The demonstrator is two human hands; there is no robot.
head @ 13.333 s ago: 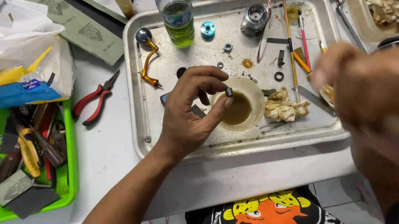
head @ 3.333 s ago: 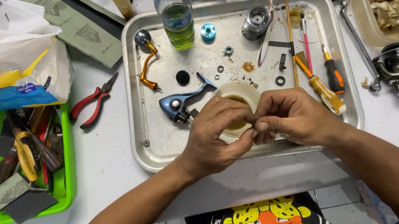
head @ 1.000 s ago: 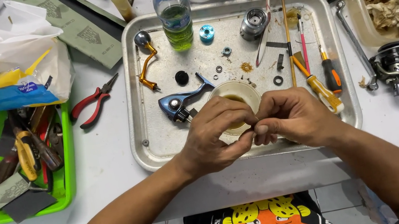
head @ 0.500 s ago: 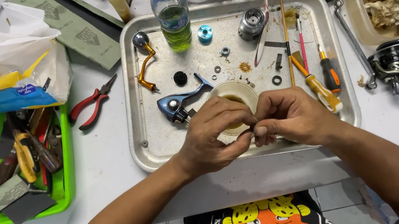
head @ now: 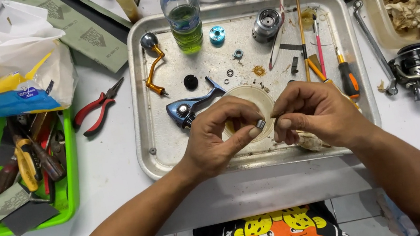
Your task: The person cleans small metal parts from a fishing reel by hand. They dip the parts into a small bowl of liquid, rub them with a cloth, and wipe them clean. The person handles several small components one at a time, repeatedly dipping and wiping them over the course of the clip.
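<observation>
The left hand (head: 219, 136) pinches a small metal part (head: 260, 124) between thumb and forefinger, and the right hand (head: 316, 113) meets it from the other side, fingertips closed against the same piece. Both hands hover just above a shallow round cream dish (head: 253, 101) on the metal tray (head: 169, 148), which sits on the white counter (head: 108, 159). Just left of the dish lies a blue reel body (head: 188, 107), with a gold crank handle (head: 154, 67) farther back. A plastic bottle (head: 181, 10) of greenish liquid stands at the tray's rear edge. An orange-handled screwdriver (head: 348, 79) lies to the right of the hands. Red pliers (head: 98, 106) rest on the counter between the tray and a green bin (head: 70, 189) of tools.
</observation>
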